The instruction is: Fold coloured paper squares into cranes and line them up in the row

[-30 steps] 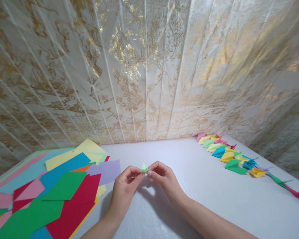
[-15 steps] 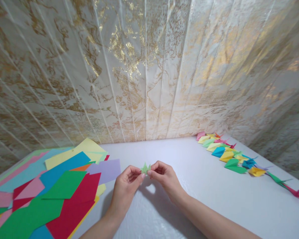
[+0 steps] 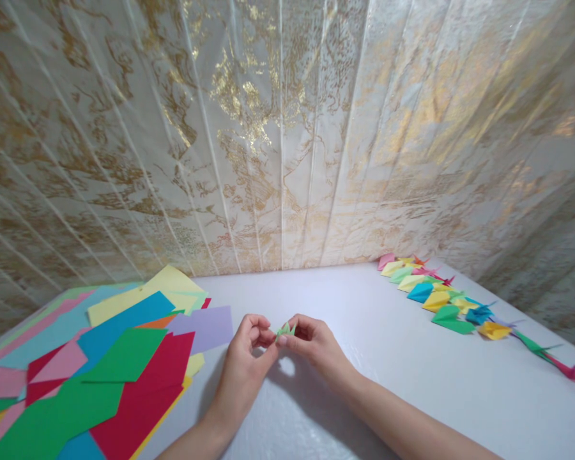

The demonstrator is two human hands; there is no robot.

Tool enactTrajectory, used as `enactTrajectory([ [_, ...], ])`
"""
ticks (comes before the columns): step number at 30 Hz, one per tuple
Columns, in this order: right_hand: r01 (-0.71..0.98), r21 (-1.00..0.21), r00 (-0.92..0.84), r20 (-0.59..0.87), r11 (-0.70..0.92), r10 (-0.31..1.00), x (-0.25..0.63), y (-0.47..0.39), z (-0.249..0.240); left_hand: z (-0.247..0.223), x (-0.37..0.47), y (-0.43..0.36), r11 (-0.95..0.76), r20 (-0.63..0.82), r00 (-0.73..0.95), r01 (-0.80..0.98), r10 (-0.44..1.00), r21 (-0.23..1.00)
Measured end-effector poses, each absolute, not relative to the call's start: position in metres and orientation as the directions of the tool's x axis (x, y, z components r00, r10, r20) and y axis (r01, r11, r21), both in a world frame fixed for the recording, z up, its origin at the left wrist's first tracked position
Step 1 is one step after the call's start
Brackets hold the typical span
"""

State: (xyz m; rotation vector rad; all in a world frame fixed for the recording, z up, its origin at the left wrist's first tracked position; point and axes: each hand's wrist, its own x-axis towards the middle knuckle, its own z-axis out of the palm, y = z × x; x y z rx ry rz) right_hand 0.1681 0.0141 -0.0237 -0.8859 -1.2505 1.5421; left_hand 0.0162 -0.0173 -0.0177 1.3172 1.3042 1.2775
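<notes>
A small light green folded paper piece, pointed like an origami crane, is held between my two hands just above the white table. My left hand pinches it from the left, with thumb and fingertips closed at its edge. From the right, my right hand grips it between thumb and curled forefinger. The thumbs nearly meet at its lower side. Fingertips cover part of the paper, so its lower folds are hidden.
On the left lies a spread of coloured paper sheets, overlapping one another. Along the right edge runs a row of folded paper cranes in several colours. Behind the table hangs a white curtain with gold patterns.
The green paper has tilted and shifted slightly right and down, with its points less upright. Both hands have drawn closer together around it, the right hand moving left.
</notes>
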Motion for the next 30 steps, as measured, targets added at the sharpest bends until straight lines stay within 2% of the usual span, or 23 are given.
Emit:
enactTrajectory([
  [5, -0.258, -0.964, -0.288, 0.012, -0.065, 0.958, 0.169, 0.012, -0.019, -0.015, 0.017, -0.020, -0.113, 0.118, -0.014, 0.178, 0.993, 0.978],
  [10, -0.329, -0.939, -0.301, 0.005, -0.099, 0.954, 0.168, 0.007, -0.010, -0.009, 0.018, -0.022, -0.136, 0.105, 0.139, 0.240, 0.985, 0.961],
  [18, -0.200, -0.980, -0.318, 0.046, -0.019, 0.947, 0.172, 0.010, -0.011, -0.005, 0.014, -0.020, -0.181, 0.144, 0.141, 0.307, 0.980, 0.934],
  [24, -0.116, -0.993, -0.382, 0.071, 0.028, 0.921, 0.180, 0.020, -0.006, -0.006, 0.011, -0.020, -0.132, 0.078, 0.201, 0.270, 0.976, 0.954],
  [30, -0.140, -0.986, -0.449, -0.018, -0.090, 0.893, 0.177, 0.019, -0.008, -0.011, 0.012, -0.019, -0.111, 0.057, 0.191, 0.281, 0.980, 0.953],
])
